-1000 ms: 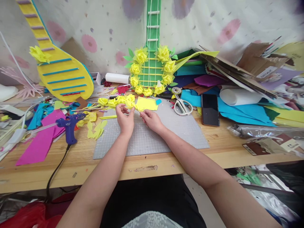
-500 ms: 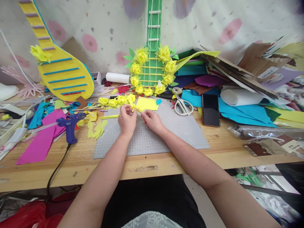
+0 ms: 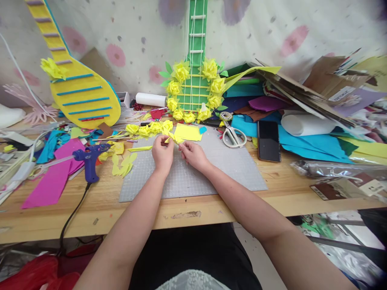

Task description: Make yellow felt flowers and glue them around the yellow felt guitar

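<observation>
Between my fingers is a small piece of yellow crepe paper (image 3: 174, 138), partly hidden by the fingertips. My left hand (image 3: 163, 153) pinches its left side, and my right hand (image 3: 193, 154) pinches its right end. Both hands are over the grey cutting mat (image 3: 226, 173). Just behind them lie a flat yellow sheet (image 3: 189, 132) and a row of yellow paper roses (image 3: 150, 128). Left of my left hand are cut yellow petals (image 3: 123, 165) and a folded yellow strip (image 3: 140, 148).
A blue glue gun (image 3: 90, 159) with a cord stands at left, by magenta paper (image 3: 48, 177). White-handled scissors (image 3: 233, 135) and a phone (image 3: 268, 141) lie at right. At the back lean a green guitar shape (image 3: 195, 82) ringed with yellow roses and a yellow lute shape (image 3: 87, 94).
The yellow paper between my hands has turned slightly, and more of it shows above my fingers. Both hands keep their pinch in nearly the same place.
</observation>
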### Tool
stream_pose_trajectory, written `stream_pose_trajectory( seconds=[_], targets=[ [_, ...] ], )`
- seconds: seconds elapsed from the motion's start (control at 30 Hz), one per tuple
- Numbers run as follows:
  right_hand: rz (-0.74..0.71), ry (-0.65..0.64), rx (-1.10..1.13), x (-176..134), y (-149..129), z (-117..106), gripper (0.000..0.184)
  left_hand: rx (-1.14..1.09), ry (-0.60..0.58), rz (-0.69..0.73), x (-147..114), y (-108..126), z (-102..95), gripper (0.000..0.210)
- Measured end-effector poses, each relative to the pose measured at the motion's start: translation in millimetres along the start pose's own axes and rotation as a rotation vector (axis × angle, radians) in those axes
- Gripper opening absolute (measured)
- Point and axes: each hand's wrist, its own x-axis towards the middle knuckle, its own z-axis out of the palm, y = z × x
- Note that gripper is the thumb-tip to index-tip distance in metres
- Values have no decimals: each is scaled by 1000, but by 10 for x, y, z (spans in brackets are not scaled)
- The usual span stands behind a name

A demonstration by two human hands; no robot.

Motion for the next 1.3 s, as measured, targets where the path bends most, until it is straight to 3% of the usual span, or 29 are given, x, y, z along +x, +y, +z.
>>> stream_pose_trajectory(
  seconds=[0.17,0.37,0.57,0.73,0.93,1.13,1.3],
  targets=[
    [-4,-6,-58,-8,-17,-5,27,-44,-46,-12,-3,10,-5,9],
    [22,143,-167,-10,-50,-34,25,-146,-58,-202,-10,74,20,13],
    [-13,95,-190,-20,-50,-33,25,-327,21,-443,41,94,32,8],
    [-38,38,-177,-15,-35,-23,29,-309,-43,-348,17,95,30,14],
    [28,-18,-48,17,3,-21,31,-345,-67,-325,3,70,35,17],
    [184,-168,268,44,0,3,34,-441,-48,-377,-4,117,57,15],
    [173,-186,289,44,-7,-4,33,-451,-26,-434,-12,187,51,15]
  ],
)
